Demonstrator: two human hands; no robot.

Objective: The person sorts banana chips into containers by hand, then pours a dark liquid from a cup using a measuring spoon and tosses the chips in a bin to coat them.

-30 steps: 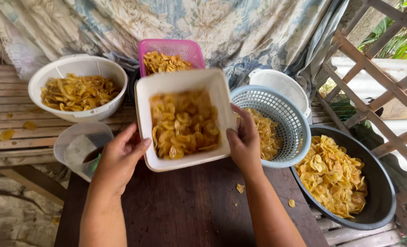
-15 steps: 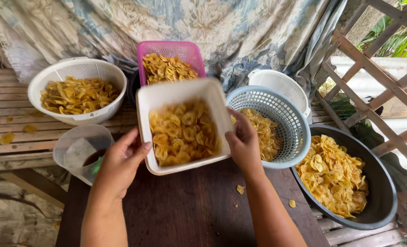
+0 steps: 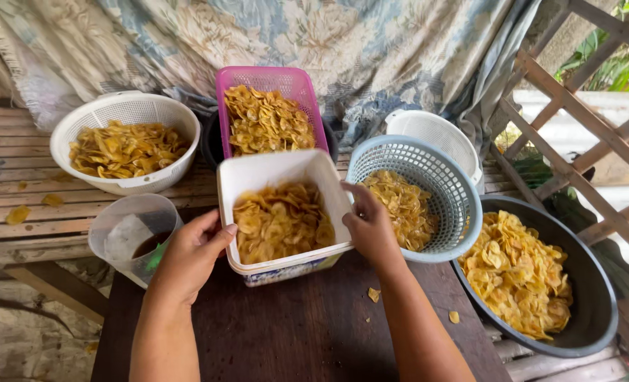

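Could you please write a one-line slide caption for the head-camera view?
Both hands, left and right, grip a white square tub of yellow chips on a dark wooden table, ringed by chip-filled baskets.

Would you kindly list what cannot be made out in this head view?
- Dark liquid in the clear jug: the left hand and cloudy wall hide it.
- White colander contents: blocked by the grey basket.
- Tub bottom: covered by chips.
- Black basin: cut off at the bottom edge.
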